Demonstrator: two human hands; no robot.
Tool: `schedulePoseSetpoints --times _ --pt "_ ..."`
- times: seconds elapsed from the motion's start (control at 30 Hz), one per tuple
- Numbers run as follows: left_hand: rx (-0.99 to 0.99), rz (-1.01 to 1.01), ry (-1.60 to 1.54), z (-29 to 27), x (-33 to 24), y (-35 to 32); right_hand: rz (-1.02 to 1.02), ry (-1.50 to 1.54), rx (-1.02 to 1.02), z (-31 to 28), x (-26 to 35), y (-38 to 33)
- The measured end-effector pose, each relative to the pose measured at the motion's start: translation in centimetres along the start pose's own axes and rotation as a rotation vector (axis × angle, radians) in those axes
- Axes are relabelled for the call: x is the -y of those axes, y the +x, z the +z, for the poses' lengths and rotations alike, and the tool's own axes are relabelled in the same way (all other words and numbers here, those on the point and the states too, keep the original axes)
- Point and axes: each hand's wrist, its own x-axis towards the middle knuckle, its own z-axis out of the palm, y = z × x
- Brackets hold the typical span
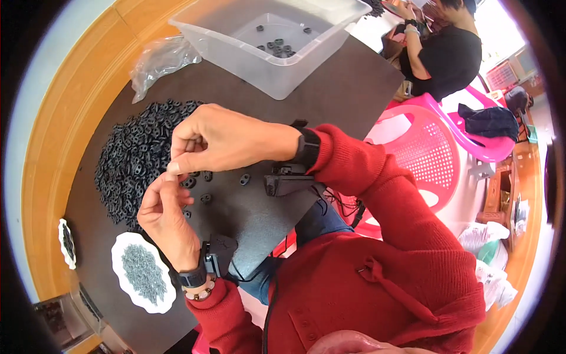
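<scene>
My right hand and my left hand meet at the fingertips over the near side of a pile. Thumbs and fingers are pinched on both; whatever lies between them is too small and covered to make out. Below and behind them spreads a big heap of small black oval plastic pieces with two holes. A few loose ones, such as a black piece, lie right of my hands. Close to my left wrist sits a white scalloped plate full of tiny grey metal parts, perhaps springs or pins.
A translucent plastic bin with several black pieces stands at the table's far side, beside a clear plastic bag. A small white dish is at the left edge. Pink chairs and a seated person are to the right.
</scene>
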Motion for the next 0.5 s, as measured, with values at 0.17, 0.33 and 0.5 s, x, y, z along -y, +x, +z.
schedulePoseSetpoints --times 0.17,0.33,0.5 --pt "0.000 0.012 -0.018 0.3 0.4 -0.3 0.021 0.019 -0.031 -0.1 -0.2 -0.9" --pt "0.031 -0.016 -0.004 -0.8 0.2 -0.4 -0.043 0.074 -0.034 0.5 0.0 -0.7" --pt "-0.080 0.042 0.318 -1.1 -5.2 -3.6 0.016 0.016 -0.121 -0.3 0.6 -1.1"
